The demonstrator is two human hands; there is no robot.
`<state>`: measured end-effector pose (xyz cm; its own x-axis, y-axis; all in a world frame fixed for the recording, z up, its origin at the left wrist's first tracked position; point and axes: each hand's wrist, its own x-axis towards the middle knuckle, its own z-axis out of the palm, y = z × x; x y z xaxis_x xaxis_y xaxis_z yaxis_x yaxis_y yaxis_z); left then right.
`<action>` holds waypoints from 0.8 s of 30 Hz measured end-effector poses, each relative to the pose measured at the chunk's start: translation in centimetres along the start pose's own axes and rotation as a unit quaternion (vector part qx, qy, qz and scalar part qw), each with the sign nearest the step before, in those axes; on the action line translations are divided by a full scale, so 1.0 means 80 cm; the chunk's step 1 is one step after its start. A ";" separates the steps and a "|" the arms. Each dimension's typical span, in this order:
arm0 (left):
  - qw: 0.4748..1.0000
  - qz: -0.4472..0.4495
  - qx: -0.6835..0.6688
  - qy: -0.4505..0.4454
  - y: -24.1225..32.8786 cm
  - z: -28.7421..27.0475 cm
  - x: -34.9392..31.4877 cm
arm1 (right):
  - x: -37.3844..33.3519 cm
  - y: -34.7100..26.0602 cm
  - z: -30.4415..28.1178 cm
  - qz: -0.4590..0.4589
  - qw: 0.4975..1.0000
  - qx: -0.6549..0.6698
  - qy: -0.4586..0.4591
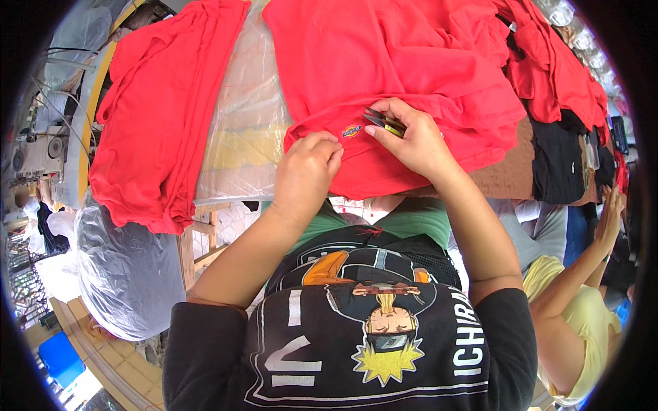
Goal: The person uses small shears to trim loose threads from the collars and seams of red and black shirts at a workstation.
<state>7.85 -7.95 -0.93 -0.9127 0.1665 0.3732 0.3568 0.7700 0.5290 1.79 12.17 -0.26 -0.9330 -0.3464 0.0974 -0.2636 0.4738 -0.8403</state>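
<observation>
A red garment [391, 65] lies spread in front of me on the table, its near edge hanging at my lap. A small woven patch [351, 131] is on the cloth between my hands. My left hand [305, 170] is closed, with thumb and fingertips pinched on the red cloth just left of the patch. In my right hand [418, 140] are thread snips [391, 128] with dark blades and a yellow-green part. Their blades point left, just above the patch. My right palm hides part of the snips.
A stack of red garments [164, 103] lies at left on the plastic-covered table [240, 137]. Black cloth [558, 164] and more red cloth [558, 68] lie at right. A person in yellow [582, 329] sits close on my right. A plastic-wrapped bundle [127, 274] stands lower left.
</observation>
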 end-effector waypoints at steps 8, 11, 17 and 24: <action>0.901 -0.253 -0.332 -0.120 -0.033 -0.021 0.014 | -0.005 -0.028 -0.014 0.016 0.997 -0.047 -0.052; 0.877 -0.267 -0.378 -0.133 -0.036 -0.023 0.014 | -0.008 -0.020 -0.002 -0.054 0.997 0.051 -0.031; 0.852 -0.281 -0.420 -0.140 -0.037 -0.026 0.015 | -0.006 -0.027 0.002 -0.145 0.984 -0.084 -0.055; 0.843 -0.285 -0.436 -0.139 -0.035 -0.031 0.017 | -0.003 -0.027 0.007 -0.151 0.979 -0.126 -0.047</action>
<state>6.10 -11.37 -0.03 -0.9537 0.1534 -0.2585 -0.2540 0.0490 0.9660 2.68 10.78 1.22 -0.7801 -0.5684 0.2614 -0.5865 0.5191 -0.6217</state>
